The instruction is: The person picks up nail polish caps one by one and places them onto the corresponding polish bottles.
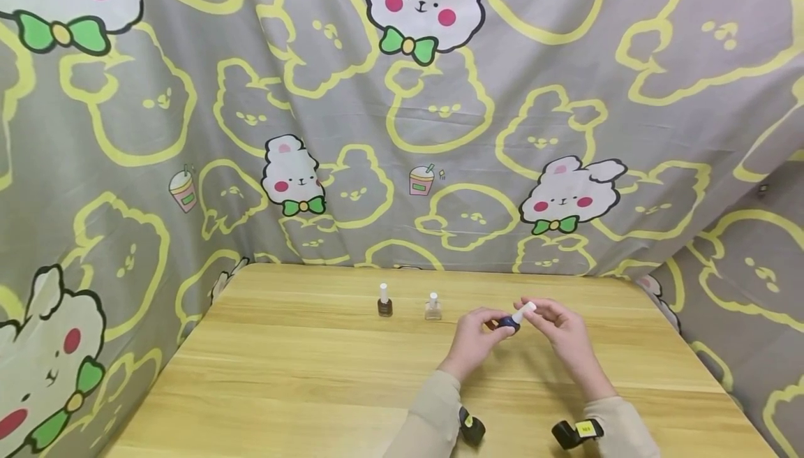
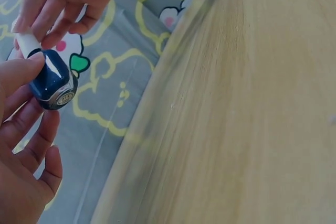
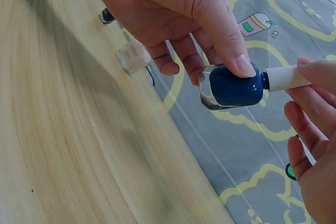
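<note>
A dark blue nail polish bottle [image 1: 509, 323] with a white cap [image 1: 524, 311] is held tilted above the table. My left hand [image 1: 475, 337] grips the glass body, thumb on one side and fingers behind it. The white cap is pinched between the thumb and fingers of my right hand [image 1: 562, 332]. In the right wrist view the bottle [image 3: 236, 86] lies nearly sideways, and a short dark neck shows between body and cap [image 3: 286, 77]. An oval label on the bottle's base [image 2: 65, 98] faces the left wrist camera.
On the wooden table [image 1: 283, 360] stand a dark brown nail polish bottle [image 1: 384, 306] and a clear or pale one [image 1: 433, 309], both upright with white caps, left of my hands. A patterned grey curtain [image 1: 352, 116] hangs behind and along both sides.
</note>
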Demonstrator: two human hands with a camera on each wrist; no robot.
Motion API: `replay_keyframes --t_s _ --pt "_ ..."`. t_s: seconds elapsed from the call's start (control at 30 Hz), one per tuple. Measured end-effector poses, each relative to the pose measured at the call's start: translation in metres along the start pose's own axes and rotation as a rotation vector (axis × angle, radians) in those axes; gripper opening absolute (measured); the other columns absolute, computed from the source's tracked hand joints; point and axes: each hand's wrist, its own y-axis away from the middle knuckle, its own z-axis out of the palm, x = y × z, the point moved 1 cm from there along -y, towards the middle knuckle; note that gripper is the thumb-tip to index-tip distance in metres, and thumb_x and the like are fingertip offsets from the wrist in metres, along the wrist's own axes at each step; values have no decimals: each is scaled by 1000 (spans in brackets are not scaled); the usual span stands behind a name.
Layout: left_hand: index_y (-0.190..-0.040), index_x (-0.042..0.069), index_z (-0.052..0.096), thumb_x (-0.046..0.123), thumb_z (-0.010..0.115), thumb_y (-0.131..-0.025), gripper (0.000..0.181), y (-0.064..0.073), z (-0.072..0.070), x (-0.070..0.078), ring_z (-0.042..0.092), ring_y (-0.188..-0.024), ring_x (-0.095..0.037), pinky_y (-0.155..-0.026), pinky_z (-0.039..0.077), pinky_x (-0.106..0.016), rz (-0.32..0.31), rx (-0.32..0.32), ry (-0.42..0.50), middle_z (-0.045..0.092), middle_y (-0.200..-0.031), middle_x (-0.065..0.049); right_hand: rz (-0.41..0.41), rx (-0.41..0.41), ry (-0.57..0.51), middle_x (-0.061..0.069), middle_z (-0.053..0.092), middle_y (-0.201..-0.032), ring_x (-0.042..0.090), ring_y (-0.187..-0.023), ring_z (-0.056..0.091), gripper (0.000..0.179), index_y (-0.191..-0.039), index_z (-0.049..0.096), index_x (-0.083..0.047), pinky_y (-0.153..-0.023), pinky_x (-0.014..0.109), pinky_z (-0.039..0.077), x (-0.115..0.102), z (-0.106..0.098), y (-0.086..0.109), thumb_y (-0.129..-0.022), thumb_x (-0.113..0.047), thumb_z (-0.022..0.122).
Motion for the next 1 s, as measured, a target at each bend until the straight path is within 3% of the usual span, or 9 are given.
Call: replay_keyframes --t_s 0.3,0.57,0.77,1.0 --pt "-104 14 74 26 74 -86 22 1 0 1 57 -85 0 -71 45 -13 60 0 -90 72 -98 2 96 165 100 -24 69 -86 -4 -79 62 23 -97 64 5 -72 14 50 -3 7 2 -87 -13 73" --pt "-102 14 74 27 74 -86 21 3 4 1 57 -84 0 -70 44 -13 82 6 -105 72 -96 3 181 279 36 -18 61 -74 -2 -71 59 26 -87 54 4 -64 15 50 2 14 2 -83 -8 77" --pt "-103 15 74 28 74 -86 22 2 7 3 55 -84 3 -70 44 -13 62 -7 -72 72 -98 3 194 299 69 -19 59 -75 -1 -73 57 29 -90 53 1 -63 17 47 -2 13 3 -84 -14 77" --pt "-107 14 74 28 73 -87 25 3 6 5 55 -85 3 -73 46 -15 36 -3 -47 72 -100 2 71 231 18 -20 64 -93 -4 -86 60 32 -115 55 5 -75 12 49 -6 9 0 -89 -8 70"
